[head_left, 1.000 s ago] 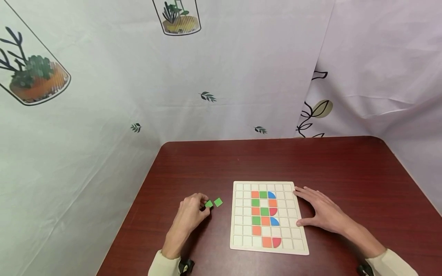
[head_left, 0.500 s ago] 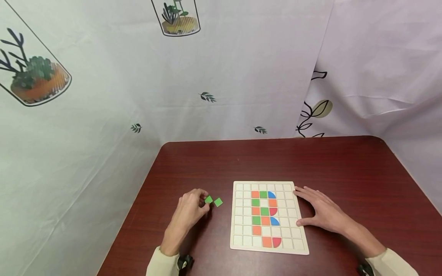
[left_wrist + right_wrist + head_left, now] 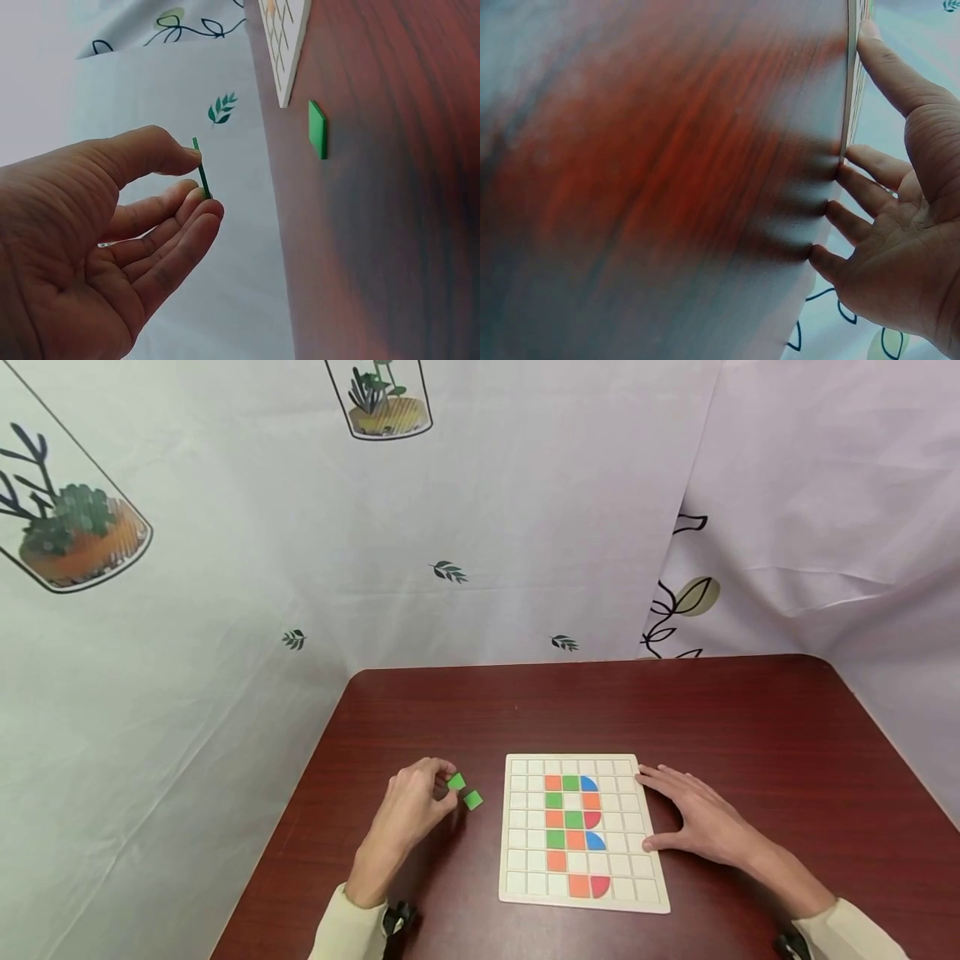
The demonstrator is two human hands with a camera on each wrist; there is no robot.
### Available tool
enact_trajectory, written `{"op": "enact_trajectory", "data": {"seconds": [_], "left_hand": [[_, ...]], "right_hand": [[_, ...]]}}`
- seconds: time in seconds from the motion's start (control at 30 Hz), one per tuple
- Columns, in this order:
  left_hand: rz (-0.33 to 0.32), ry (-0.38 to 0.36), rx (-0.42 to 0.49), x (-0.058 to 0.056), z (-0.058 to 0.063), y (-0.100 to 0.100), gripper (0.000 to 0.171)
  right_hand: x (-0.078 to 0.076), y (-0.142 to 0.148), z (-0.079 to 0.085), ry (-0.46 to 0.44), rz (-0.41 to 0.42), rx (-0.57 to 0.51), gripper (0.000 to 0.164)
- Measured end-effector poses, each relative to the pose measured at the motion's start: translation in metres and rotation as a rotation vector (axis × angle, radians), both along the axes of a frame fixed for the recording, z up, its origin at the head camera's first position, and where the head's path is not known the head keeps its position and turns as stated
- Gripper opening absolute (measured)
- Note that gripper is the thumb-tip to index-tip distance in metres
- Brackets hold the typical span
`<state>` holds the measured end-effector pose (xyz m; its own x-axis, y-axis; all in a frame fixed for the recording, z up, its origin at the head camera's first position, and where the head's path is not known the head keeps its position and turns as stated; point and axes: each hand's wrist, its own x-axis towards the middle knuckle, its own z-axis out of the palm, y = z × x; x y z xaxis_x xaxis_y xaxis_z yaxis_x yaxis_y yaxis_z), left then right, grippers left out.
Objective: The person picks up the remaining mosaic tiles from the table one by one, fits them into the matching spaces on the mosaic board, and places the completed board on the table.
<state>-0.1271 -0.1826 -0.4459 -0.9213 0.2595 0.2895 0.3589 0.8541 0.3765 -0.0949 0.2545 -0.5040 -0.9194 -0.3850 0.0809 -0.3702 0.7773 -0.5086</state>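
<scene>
My left hand pinches a thin green square tile between thumb and fingers, left of the board. In the left wrist view the tile is seen edge-on, held above the table. A second green tile lies flat on the table just beyond the fingertips. The cream grid board carries orange, green, blue and red pieces in its middle columns. My right hand rests at the board's right edge, fingers and thumb spread. In the right wrist view its index finger and thumb touch the board's edge.
The dark red-brown wooden table extends around the board on all sides. Behind it hangs a pale cloth printed with leaves and potted plants, meeting the table's far edge.
My left hand has moved slightly away from me with its green tile, lifting it beside and beyond the other tile. The right hand and board stay put.
</scene>
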Motion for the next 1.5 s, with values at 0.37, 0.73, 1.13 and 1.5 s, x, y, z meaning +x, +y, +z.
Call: {"op": "enact_trajectory", "data": {"seconds": [0.37,0.73,1.13,1.5], "left_hand": [[-0.035,-0.018,0.020,0.002,0.008,0.014,0.025],[-0.104,-0.001,0.012,0.007,0.009,0.027,0.023],[-0.217,-0.047,0.015,0.018,0.005,0.047,0.024],[-0.329,-0.091,-0.015,0.032,-0.008,0.070,0.024]], "right_hand": [[0.001,0.000,0.000,0.011,0.002,-0.006,0.098],[0.001,-0.001,0.000,0.016,0.003,-0.003,0.098],[-0.001,-0.001,-0.001,0.012,0.000,0.002,0.099],[-0.001,0.000,-0.001,-0.014,-0.011,0.015,0.099]]}}
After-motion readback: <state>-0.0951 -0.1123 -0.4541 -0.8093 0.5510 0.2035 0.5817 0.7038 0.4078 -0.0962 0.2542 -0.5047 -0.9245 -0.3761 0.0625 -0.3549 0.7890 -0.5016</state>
